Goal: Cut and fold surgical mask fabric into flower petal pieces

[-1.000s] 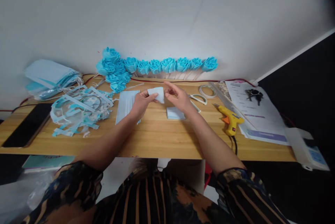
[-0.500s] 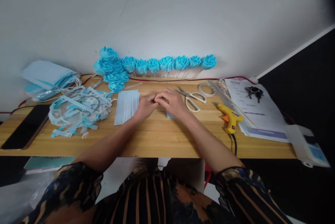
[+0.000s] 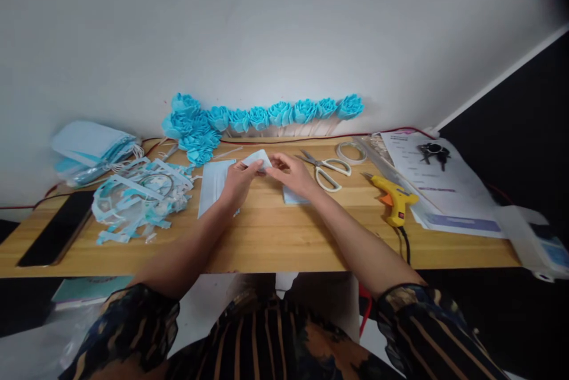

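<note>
My left hand [image 3: 237, 181] and my right hand [image 3: 288, 172] meet over the middle of the wooden table [image 3: 275, 238]. Both pinch a small pale blue folded piece of mask fabric [image 3: 258, 159], held just above the tabletop. Left of my hands lies a flat pale blue face mask [image 3: 212, 184]. A small stack of cut blue pieces [image 3: 291, 196] shows under my right wrist.
Blue fabric flowers [image 3: 262, 116] line the wall. A heap of cut mask strips [image 3: 137, 196], a bag of masks [image 3: 91, 149] and a black phone [image 3: 57, 229] lie left. Scissors [image 3: 326, 168], a tape roll [image 3: 351, 152], a yellow glue gun [image 3: 393, 199], papers [image 3: 435, 184] and keys [image 3: 433, 152] lie right.
Half a second ago both hands pressed down on the table with the piece hidden. Now they have lifted slightly and the folded blue piece shows between the fingertips.
</note>
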Action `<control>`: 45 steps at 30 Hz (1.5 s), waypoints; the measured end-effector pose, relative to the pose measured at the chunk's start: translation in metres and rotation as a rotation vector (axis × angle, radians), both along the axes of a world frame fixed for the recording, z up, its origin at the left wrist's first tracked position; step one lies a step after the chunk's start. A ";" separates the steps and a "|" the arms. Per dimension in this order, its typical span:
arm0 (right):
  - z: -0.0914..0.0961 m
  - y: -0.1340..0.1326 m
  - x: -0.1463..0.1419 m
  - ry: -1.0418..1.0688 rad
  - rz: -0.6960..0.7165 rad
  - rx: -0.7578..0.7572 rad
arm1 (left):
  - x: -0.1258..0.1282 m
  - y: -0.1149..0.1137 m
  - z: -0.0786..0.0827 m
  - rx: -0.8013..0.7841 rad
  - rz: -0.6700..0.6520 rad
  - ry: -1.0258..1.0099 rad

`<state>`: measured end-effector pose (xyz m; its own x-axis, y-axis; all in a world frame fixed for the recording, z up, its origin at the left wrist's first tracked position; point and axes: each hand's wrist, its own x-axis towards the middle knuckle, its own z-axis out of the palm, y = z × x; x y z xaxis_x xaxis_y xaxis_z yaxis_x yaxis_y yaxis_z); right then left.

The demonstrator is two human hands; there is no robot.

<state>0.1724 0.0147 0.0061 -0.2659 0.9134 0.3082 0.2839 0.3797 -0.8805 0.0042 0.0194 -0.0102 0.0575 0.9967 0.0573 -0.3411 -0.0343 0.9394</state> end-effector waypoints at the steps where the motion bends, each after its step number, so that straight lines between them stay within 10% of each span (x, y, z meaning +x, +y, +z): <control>1: -0.002 0.000 -0.001 -0.030 -0.020 0.000 | 0.001 0.000 0.000 -0.013 -0.006 -0.012; 10: 0.013 0.015 0.024 -0.150 -0.283 0.076 | -0.002 0.007 -0.001 -0.041 0.113 -0.064; 15: 0.038 0.005 0.071 -0.951 -0.442 0.066 | -0.006 0.012 0.002 -0.071 0.117 -0.173; 29: 0.012 -0.021 0.097 -1.205 -0.420 -0.012 | -0.005 0.010 0.007 -0.106 0.106 -0.283; 34: 0.040 -0.010 0.089 -0.700 -0.547 -0.052 | -0.009 0.014 0.008 -0.153 0.138 -0.250; 39: 0.040 -0.029 0.054 0.288 -0.023 -0.446 | -0.012 0.015 0.013 -0.225 0.185 -0.368; 45: 0.028 -0.058 0.018 0.489 0.269 -0.737 | -0.018 0.018 0.018 -0.238 0.203 -0.452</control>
